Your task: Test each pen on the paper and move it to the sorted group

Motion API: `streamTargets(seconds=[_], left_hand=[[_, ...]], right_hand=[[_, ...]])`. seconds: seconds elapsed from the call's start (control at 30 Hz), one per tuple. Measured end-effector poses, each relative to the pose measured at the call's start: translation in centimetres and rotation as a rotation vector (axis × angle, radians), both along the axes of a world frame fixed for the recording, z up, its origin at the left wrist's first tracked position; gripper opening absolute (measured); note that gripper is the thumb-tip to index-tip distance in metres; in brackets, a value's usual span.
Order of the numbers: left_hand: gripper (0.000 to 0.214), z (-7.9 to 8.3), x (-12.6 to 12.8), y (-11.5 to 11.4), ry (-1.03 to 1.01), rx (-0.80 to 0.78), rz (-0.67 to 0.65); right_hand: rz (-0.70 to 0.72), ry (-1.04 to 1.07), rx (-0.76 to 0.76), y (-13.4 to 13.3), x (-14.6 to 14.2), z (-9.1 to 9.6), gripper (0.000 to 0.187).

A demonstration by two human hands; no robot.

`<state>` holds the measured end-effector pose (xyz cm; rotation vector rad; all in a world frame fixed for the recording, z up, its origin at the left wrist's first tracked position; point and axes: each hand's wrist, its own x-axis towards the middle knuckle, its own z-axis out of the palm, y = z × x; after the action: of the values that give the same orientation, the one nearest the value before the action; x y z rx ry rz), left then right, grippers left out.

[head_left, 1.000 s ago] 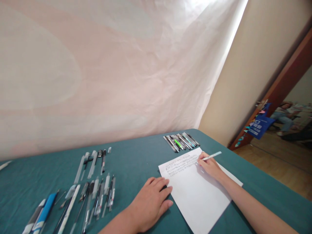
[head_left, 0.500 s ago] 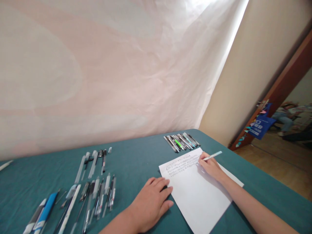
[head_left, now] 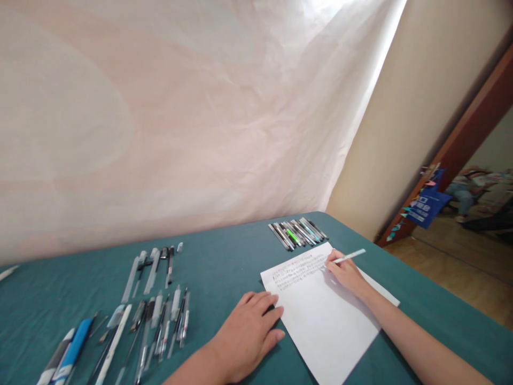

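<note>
A white sheet of paper [head_left: 320, 315] lies on the teal tablecloth [head_left: 224, 267], with a few lines of small handwriting across its top. My right hand [head_left: 345, 274] rests on the sheet's upper right part, fingers closed round a white pen [head_left: 349, 257] whose tip touches the written lines. My left hand [head_left: 248, 331] lies flat and open on the cloth, fingertips at the sheet's left edge.
A tidy row of several pens [head_left: 298, 233] lies just beyond the paper. Many loose pens and caps [head_left: 156, 310] are spread at the left. A white sheet hangs behind the table. At the right is a doorway [head_left: 452, 160] with a blue bag and a seated person beyond.
Almost nothing has changed. My right hand with the pen stays at the end of the written lines; only the view shifts slightly.
</note>
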<state>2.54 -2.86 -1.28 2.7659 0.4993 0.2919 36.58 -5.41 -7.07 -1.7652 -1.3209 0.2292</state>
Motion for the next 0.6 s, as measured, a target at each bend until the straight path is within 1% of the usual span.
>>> streamTargets(seconds=[0.37, 0.5, 0.6], left_hand=[[0.039, 0.11, 0.0, -0.04, 0.005, -0.009, -0.005], [0.039, 0.02, 0.02, -0.05, 0.002, -0.011, -0.002], [0.038, -0.01, 0.0, -0.06, -0.005, -0.015, 0.0]], right_hand=[[0.002, -0.009, 0.008, 0.06, -0.08, 0.16, 0.007], [0.003, 0.011, 0.006, 0.09, -0.06, 0.17, 0.007], [-0.022, 0.044, 0.011, 0.0, 0.04, 0.06, 0.008]])
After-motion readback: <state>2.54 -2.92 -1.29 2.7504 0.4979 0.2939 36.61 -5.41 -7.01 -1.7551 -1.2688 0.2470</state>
